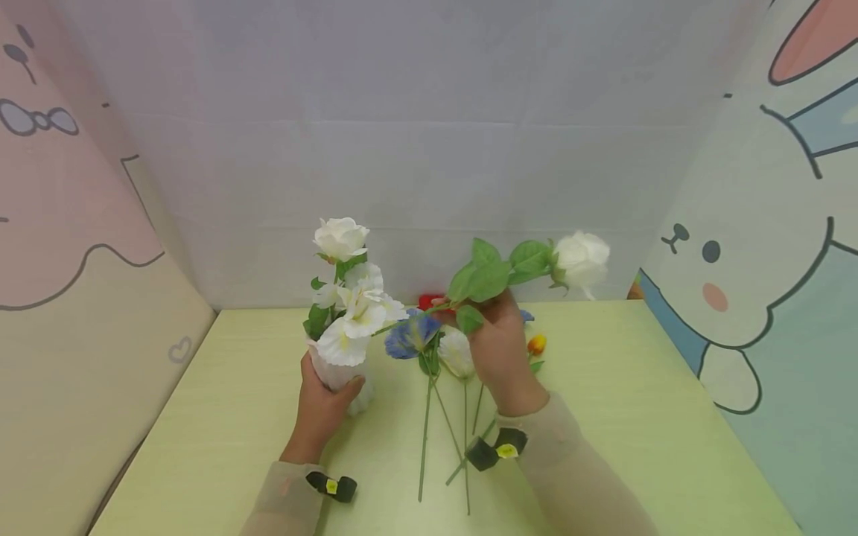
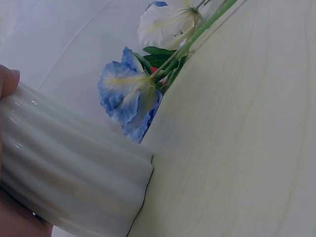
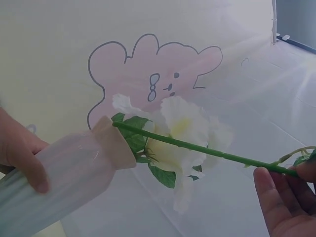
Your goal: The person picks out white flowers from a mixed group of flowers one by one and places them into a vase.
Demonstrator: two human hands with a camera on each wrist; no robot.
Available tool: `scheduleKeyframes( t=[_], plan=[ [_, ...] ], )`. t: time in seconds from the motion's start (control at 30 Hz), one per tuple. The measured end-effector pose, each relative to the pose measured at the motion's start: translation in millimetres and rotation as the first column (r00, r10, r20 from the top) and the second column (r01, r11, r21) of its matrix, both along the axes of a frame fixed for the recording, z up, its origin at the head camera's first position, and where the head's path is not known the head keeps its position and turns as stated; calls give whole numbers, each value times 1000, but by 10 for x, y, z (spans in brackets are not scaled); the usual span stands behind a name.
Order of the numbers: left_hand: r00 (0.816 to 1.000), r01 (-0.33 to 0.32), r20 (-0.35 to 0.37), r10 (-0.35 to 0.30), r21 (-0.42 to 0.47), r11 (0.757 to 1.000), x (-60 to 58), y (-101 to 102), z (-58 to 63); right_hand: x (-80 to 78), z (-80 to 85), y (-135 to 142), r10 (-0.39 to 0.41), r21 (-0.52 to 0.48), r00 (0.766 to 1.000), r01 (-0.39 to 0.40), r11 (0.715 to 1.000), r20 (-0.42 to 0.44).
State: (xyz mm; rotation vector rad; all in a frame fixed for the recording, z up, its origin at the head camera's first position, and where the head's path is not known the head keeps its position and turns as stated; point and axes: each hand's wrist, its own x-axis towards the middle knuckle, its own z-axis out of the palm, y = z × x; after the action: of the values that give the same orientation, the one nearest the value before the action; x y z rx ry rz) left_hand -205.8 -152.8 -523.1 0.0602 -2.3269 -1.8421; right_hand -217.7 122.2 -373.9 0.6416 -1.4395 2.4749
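My left hand (image 1: 322,411) grips a white fluted vase (image 1: 337,370) round its side, thumb across the front. A white rose and white irises (image 1: 362,316) stand in the vase's mouth. Between thumb and fingers, my right hand (image 1: 504,356) pinches the green stem (image 3: 207,150) of another white rose (image 1: 582,260), whose bloom points right. In the right wrist view the stem slants across the irises, its cut end at the rim (image 3: 116,148) of the vase; whether it is inside, I cannot tell. The vase's base (image 2: 140,182) is by the table in the left wrist view.
On the pale yellow table (image 1: 670,417) lie loose artificial flowers: a blue iris (image 1: 410,336), a white flower (image 1: 457,354), a red flower (image 1: 429,301) and an orange-yellow tulip (image 1: 537,344). Their stems point toward the front. Cartoon-printed cloth (image 1: 429,164) walls the back and both sides.
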Motion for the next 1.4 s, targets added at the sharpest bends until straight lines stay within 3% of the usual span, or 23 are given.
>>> scheduleKeyframes(
  t=[0.13,0.33,0.77,1.03,1.4],
  plan=[
    [1000,-2,-1,2,-4,1000,-2,5,5,1,15,-17,-11,-68,1000,12,998,16],
    [1000,-5,6,5,-4,1000,5,7,14,9,30,-59,-30,-74,999,32,997,31],
    [1000,-4,2,4,4,1000,-6,-3,-14,-3,22,-200,-54,91,992,64,994,-110],
    [1000,1,8,-1,16,1000,-13,-13,-20,33,-3,-339,-93,158,974,127,979,-206],
    [1000,6,26,-6,21,1000,-14,-5,1,68,-97,-506,-90,200,971,135,970,-221]
  ],
)
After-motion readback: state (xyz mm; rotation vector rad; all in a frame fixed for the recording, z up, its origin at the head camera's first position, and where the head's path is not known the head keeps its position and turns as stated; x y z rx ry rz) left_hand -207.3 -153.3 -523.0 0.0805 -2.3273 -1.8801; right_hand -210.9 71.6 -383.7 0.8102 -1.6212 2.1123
